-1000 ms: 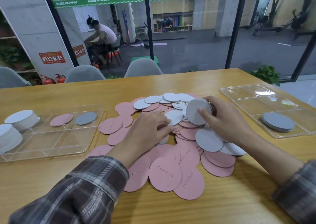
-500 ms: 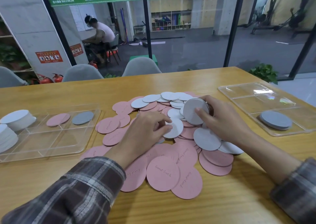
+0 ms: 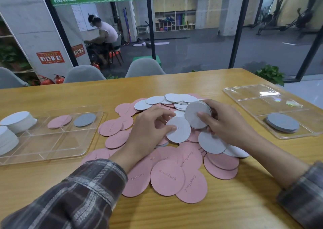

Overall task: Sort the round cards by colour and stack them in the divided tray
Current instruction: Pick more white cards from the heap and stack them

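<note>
A loose heap of pink and pale grey round cards (image 3: 167, 176) covers the middle of the wooden table. My left hand (image 3: 150, 131) pinches one pale grey card (image 3: 180, 130) lifted off the heap. My right hand (image 3: 227, 124) grips a small upright stack of pale grey cards (image 3: 194, 115) just beside it. The divided clear tray on the left (image 3: 52, 146) holds two white stacks (image 3: 17, 120), a pink card (image 3: 59, 121) and a grey card (image 3: 85, 119). A second divided tray on the right (image 3: 253, 97) holds a grey stack (image 3: 282, 124).
Grey chairs (image 3: 145, 68) stand along the table's far edge, in front of a glass wall. A person sits at a distance behind the glass. A potted plant (image 3: 270, 74) is beyond the table's right corner.
My left hand has picked a pale grey card out of the heap and raised it toward the stack in my right hand. My right hand has stayed where it was.
</note>
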A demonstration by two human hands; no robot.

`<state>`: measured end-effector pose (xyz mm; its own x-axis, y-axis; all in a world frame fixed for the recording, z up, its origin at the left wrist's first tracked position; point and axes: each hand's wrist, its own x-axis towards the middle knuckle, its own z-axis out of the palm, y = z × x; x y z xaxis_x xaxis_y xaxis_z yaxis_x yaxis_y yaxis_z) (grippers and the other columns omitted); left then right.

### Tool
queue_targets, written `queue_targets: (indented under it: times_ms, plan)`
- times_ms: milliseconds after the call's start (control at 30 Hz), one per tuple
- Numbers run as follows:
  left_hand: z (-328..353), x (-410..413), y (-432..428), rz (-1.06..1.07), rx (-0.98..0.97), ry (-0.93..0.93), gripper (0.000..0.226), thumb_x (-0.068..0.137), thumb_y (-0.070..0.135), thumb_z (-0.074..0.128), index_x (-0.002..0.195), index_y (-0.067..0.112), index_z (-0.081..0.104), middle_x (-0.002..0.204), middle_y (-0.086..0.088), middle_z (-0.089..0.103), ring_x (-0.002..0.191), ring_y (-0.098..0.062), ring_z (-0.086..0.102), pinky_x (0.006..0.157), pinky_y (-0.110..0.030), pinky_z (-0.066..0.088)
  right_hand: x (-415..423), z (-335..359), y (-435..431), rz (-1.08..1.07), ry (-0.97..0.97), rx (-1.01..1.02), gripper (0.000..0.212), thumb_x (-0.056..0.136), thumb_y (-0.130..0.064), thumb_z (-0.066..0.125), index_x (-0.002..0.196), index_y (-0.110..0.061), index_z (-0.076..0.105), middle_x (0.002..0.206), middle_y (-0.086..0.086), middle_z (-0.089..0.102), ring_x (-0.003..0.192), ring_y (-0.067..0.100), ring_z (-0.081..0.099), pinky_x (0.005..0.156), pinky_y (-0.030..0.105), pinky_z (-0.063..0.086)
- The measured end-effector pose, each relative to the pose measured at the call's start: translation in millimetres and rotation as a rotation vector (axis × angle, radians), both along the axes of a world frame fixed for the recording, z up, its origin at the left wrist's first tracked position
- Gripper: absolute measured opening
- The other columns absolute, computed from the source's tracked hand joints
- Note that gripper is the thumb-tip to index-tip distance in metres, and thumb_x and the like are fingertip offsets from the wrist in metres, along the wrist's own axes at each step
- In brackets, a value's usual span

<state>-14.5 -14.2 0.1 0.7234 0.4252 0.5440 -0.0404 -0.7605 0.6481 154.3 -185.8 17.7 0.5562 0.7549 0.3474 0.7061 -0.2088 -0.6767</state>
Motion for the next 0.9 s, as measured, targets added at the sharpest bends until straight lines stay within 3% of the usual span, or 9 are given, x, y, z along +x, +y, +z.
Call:
queue_targets:
  times_ms: [133, 300, 467, 600, 700, 767, 900]
  plan:
    - [3, 2, -4, -0.020, -0.114, -0.016, 0.020, 0.080, 0.005, 0.086, 0.096, 0.016, 0.080, 0.092, 0.003, 0.070, 0.083, -0.006, 0.066, 0.071, -0.012, 0.050, -2, 0, 0, 0.027, 0.014, 0.003, 0.017, 0.102, -0.024, 0.059, 0.117, -0.022, 0.065, 0.066, -0.006, 0.064, 0.052, 0.016, 0.063, 0.051, 0.034, 0.054]
    - [0, 4, -7, -0.016, -0.146, -0.074, 0.021, 0.080, 0.010, 0.088, 0.097, 0.020, 0.080, 0.092, 0.010, 0.072, 0.084, -0.017, 0.070, 0.078, -0.032, 0.060, -6, -1, 2, 0.202, 0.103, -0.003, 0.023, 0.102, -0.026, 0.060, 0.125, -0.026, 0.062, 0.078, 0.010, 0.072, 0.061, 0.020, 0.069, 0.064, 0.045, 0.060]
    - [-2, 6, -11, -0.002, -0.195, -0.099, 0.028, 0.077, 0.015, 0.092, 0.102, 0.019, 0.078, 0.090, 0.002, 0.071, 0.082, -0.017, 0.069, 0.075, -0.038, 0.063, -4, -6, 4, 0.268, 0.126, 0.009, 0.024, 0.098, -0.030, 0.066, 0.122, -0.028, 0.063, 0.077, -0.002, 0.073, 0.062, 0.018, 0.070, 0.068, 0.036, 0.057]
    - [-3, 9, -12, 0.005, -0.188, -0.119, 0.031, 0.077, 0.020, 0.093, 0.104, 0.018, 0.078, 0.091, 0.002, 0.070, 0.087, -0.017, 0.069, 0.075, -0.037, 0.063, -8, -5, 4, 0.309, 0.181, 0.012, 0.028, 0.095, -0.032, 0.070, 0.122, -0.028, 0.064, 0.086, -0.002, 0.075, 0.064, 0.018, 0.071, 0.066, 0.033, 0.058]
    - [-3, 10, -14, 0.009, -0.162, -0.119, 0.029, 0.079, 0.020, 0.091, 0.105, 0.017, 0.078, 0.094, 0.002, 0.070, 0.090, -0.016, 0.068, 0.072, -0.033, 0.063, -7, -8, 5, 0.282, 0.061, -0.030, 0.024, 0.098, -0.033, 0.067, 0.121, -0.029, 0.064, 0.080, -0.004, 0.073, 0.063, 0.012, 0.069, 0.066, 0.034, 0.057]
    - [-3, 12, -14, 0.007, -0.136, -0.109, 0.024, 0.084, 0.018, 0.086, 0.106, 0.018, 0.077, 0.099, 0.003, 0.070, 0.091, -0.014, 0.068, 0.072, -0.030, 0.062, -4, -9, 5, 0.224, -0.028, -0.038, 0.022, 0.099, -0.033, 0.065, 0.121, -0.029, 0.064, 0.077, -0.015, 0.070, 0.068, 0.006, 0.066, 0.067, 0.032, 0.052]
    - [-8, 14, -11, 0.012, 0.006, -0.020, 0.023, 0.089, 0.020, 0.081, 0.111, 0.022, 0.075, 0.109, 0.011, 0.068, 0.097, -0.007, 0.064, 0.075, -0.016, 0.052, 4, -5, 1, 0.108, -0.095, -0.017, 0.024, 0.099, -0.033, 0.063, 0.123, -0.028, 0.064, 0.087, -0.016, 0.068, 0.078, 0.002, 0.064, 0.066, 0.021, 0.047]
